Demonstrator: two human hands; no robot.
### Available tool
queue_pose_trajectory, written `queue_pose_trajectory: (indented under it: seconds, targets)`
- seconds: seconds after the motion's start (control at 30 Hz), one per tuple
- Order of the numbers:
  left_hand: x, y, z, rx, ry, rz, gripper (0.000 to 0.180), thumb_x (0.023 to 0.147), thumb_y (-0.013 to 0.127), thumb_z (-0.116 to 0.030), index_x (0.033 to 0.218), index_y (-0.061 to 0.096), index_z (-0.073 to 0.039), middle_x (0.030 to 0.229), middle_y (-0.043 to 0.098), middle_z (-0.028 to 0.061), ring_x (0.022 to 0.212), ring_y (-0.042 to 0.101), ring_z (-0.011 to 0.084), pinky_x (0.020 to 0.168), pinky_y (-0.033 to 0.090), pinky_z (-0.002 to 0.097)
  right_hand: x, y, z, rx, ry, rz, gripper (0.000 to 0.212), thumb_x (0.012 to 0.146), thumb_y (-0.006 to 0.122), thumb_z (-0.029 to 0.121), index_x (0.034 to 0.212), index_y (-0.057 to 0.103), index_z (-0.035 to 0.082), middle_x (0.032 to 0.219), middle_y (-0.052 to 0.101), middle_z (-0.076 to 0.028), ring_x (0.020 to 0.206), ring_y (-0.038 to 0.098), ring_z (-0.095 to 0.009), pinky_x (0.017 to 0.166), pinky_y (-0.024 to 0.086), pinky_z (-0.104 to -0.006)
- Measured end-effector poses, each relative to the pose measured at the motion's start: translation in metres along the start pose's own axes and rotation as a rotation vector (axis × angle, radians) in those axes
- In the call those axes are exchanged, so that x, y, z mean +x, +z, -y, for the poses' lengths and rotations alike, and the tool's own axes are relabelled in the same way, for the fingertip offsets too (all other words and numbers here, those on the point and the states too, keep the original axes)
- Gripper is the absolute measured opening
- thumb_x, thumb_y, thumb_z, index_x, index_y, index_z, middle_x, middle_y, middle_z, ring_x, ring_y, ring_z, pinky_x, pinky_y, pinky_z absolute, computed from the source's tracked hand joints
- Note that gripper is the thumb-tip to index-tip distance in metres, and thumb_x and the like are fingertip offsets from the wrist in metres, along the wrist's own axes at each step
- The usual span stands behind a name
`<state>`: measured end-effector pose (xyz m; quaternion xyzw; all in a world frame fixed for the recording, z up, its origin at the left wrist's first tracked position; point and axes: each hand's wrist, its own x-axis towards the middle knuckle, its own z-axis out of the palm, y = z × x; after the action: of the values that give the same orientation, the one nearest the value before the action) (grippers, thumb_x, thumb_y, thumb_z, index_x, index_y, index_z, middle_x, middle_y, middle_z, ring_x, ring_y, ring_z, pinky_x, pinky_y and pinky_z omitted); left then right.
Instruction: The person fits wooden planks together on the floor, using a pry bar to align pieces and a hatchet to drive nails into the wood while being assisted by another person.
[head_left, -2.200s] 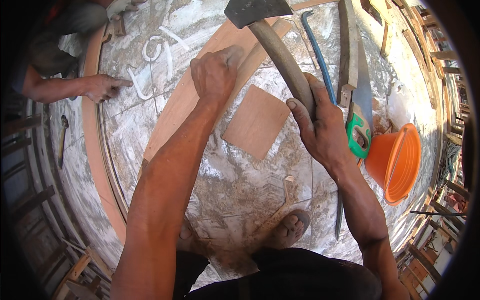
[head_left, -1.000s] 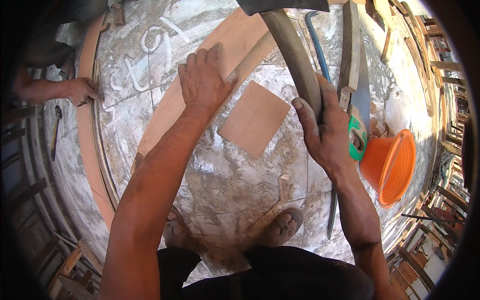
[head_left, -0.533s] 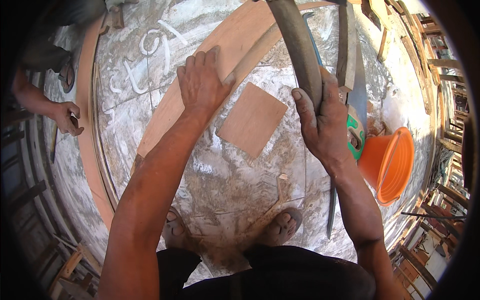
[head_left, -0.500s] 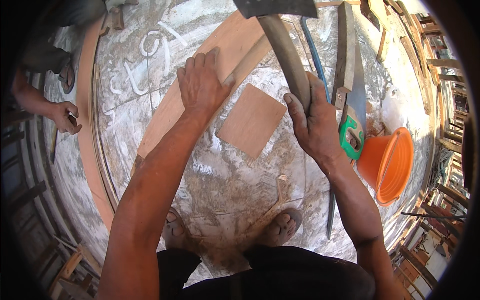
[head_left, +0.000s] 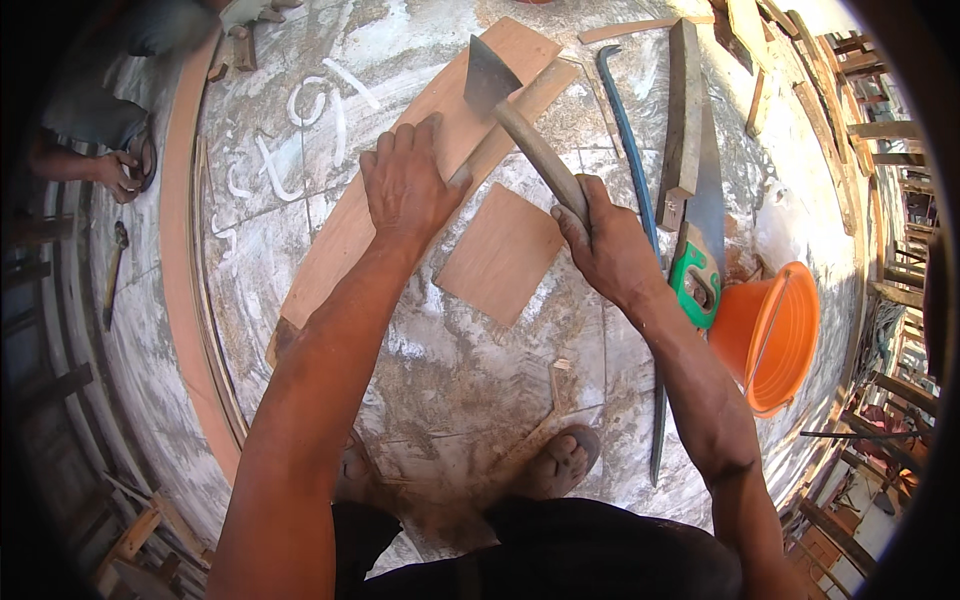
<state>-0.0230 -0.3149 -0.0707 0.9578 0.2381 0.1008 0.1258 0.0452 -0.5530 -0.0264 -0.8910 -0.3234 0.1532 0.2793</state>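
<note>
My right hand (head_left: 615,250) is wrapped round the wooden handle of a hatchet (head_left: 547,163). Its dark, flaring head overlaps the right edge of a long plywood strip (head_left: 440,95) in the picture; whether it touches is not clear. Over the strip lies my left hand (head_left: 408,190), fingers bent on top and thumb across its right edge, gripping it. A narrower wooden board (head_left: 530,100) shows beneath the strip along that edge. Between my two hands, a square piece of plywood (head_left: 502,255) rests on the floor.
Right of my right arm are a blue pry bar (head_left: 625,120), a wooden beam (head_left: 684,110), a green-handled saw (head_left: 693,285) and an orange bucket (head_left: 785,340). Long planks (head_left: 185,250) lie at left, near a hammer (head_left: 113,275) and another person's hand (head_left: 120,175).
The hatchet has come down, its head now over the strip's right edge. My left hand stays on the strip. The other person's hand at left has drawn back.
</note>
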Motion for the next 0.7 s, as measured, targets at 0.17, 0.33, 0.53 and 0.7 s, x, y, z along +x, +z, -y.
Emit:
queue_pose_trajectory:
  seconds: [0.17,0.33,0.53,0.7]
  targets:
    - [-0.007,-0.004,0.011,0.009,-0.004,-0.008,0.076,0.077,0.081,-0.043,0.143,0.057,-0.015,0.119,0.061,0.0067,0.118,0.055,0.0251,0.100,0.039,0.0439,-0.015,-0.020,0.053,0.243,-0.015,-0.208,0.042,0.100,0.065,0.020,0.132,0.044,0.001,0.080,0.067,-0.028,0.074,0.071,-0.046,0.065,0.054,-0.0495]
    - [-0.002,-0.002,-0.002,-0.009,-0.011,0.020,0.076,0.077,0.082,-0.041,0.143,0.057,-0.014,0.120,0.061,0.0070,0.116,0.055,0.0258,0.100,0.039,0.0441,0.001,0.006,0.000,-0.058,0.068,0.075,0.039,0.099,0.066,0.018,0.127,0.045,0.001,0.080,0.068,-0.026,0.073,0.069,-0.048,0.063,0.054,-0.0500]
    - [-0.005,-0.002,0.010,0.004,-0.004,-0.007,0.076,0.077,0.081,-0.043,0.143,0.057,-0.014,0.122,0.061,0.0071,0.117,0.055,0.0270,0.101,0.039,0.0443,-0.014,-0.016,0.052,0.279,-0.027,-0.222,0.041,0.100,0.064,0.024,0.127,0.045,-0.001,0.076,0.066,-0.031,0.075,0.069,-0.050,0.063,0.053,-0.0527]
    - [-0.001,0.001,-0.003,-0.008,0.008,0.000,0.076,0.077,0.081,-0.042,0.142,0.057,-0.013,0.123,0.061,0.0072,0.118,0.054,0.0265,0.101,0.039,0.0440,0.009,-0.007,0.007,-0.088,0.090,0.118,0.035,0.101,0.062,0.027,0.116,0.047,0.000,0.076,0.066,-0.032,0.076,0.069,-0.051,0.065,0.052,-0.0556]
